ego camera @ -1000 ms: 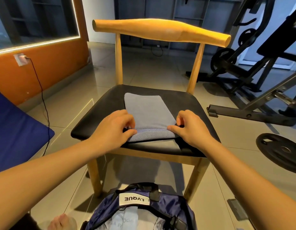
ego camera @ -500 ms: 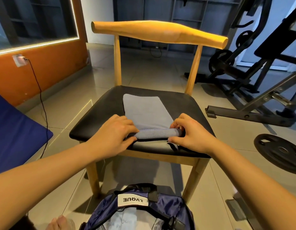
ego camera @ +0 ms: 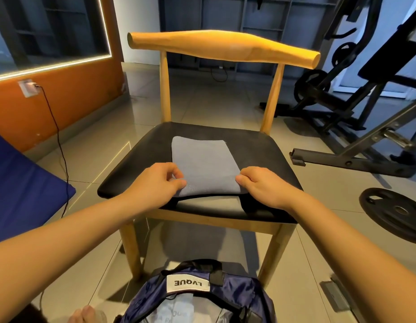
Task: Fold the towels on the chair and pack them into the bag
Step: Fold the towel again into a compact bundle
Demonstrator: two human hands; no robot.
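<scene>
Currently left hand (ego camera: 155, 183) and right hand (ego camera: 265, 187) each pinch a near towel (ego camera: 204, 164) corner; uneven pulling could skew the fold.

1. One head-worn, wide-angle view looks forward and down, from within arm's reach.
2. The chair (ego camera: 260, 155) fills the centre, its backrest toward 12 o'clock.
3. The bag (ego camera: 237, 292), nearest the camera, is cropped at 6 o'clock.
</scene>
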